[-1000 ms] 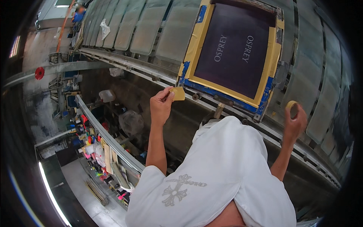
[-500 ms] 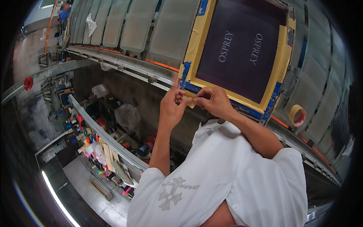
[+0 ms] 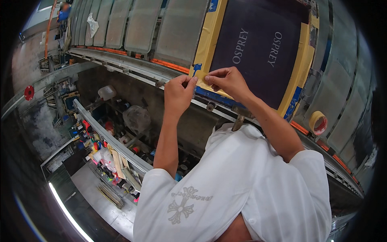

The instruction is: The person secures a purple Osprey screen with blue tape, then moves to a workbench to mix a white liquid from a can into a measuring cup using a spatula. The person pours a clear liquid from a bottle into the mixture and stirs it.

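Left hand (image 3: pixel 177 96): grip pinched on short yellow tape strip (image 3: pixel 201 76). Right hand (image 3: pixel 231 83): fingertips together on strip's other side. Strip's at lower left corner of dark framed screen (image 3: pixel 258 52); can't tell if stuck down. Guessing it's featherlight, floppy, sticky, easy to tear, so pinch by ends. Tape roll (image 3: pixel 318 122) sits off right. White rag (image 3: pixel 92 25) way off left.

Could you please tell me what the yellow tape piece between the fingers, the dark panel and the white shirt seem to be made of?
Yellow tape piece: possibly paper or plastic; thin, plain-coloured, too small to tell which.
Dark panel: perhaps coated mesh or film; flat, fairly matte, with paler lettering.
White shirt: likely cloth; matte, with soft folds.
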`<state>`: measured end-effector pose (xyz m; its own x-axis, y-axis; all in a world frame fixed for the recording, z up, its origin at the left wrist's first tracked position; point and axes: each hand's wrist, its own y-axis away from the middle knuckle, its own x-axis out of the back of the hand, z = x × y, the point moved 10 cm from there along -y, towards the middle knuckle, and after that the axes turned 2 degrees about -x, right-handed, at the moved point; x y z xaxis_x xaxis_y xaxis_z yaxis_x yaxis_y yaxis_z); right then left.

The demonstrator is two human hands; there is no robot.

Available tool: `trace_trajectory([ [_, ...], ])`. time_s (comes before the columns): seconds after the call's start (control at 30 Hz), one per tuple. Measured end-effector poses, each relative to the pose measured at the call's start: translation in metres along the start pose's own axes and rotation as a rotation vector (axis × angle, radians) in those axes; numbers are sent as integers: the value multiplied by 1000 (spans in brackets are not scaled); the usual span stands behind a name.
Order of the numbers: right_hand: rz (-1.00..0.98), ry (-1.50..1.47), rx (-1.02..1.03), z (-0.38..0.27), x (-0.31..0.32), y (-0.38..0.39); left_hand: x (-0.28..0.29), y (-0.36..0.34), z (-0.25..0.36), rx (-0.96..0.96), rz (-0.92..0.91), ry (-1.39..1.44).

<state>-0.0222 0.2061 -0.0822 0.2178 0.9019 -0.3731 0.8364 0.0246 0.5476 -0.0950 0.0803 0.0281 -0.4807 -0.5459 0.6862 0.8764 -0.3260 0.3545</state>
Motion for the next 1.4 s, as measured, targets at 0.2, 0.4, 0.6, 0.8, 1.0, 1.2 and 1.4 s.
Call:
trace_trajectory([
  [0.2, 312, 100, 52, -38, 60, 12, 14, -5, 10, 12, 101, -37],
  [0.4, 227, 423, 192, -41, 52, 13, -24, -10, -40, 119, -36, -48],
  [0.6, 13, 340, 25, -5, 10, -9, -29, -6, -35, 46, -8, -228],
  [0.8, -19, 455, 2, 6, -7, -26, -29, -3, -40, 74, 10, -264],
  [1.0, -7, 634, 27, 2, -9, -35, -32, -6, -34, 39, -16, -311],
  [1.2, 46, 797, 56, -2, -15, -36, -38, -8, -20, -74, -145, -469],
  [1.4, 33, 893, 99, 7, -17, -45, -35, -5, -10, -181, -148, -579],
])
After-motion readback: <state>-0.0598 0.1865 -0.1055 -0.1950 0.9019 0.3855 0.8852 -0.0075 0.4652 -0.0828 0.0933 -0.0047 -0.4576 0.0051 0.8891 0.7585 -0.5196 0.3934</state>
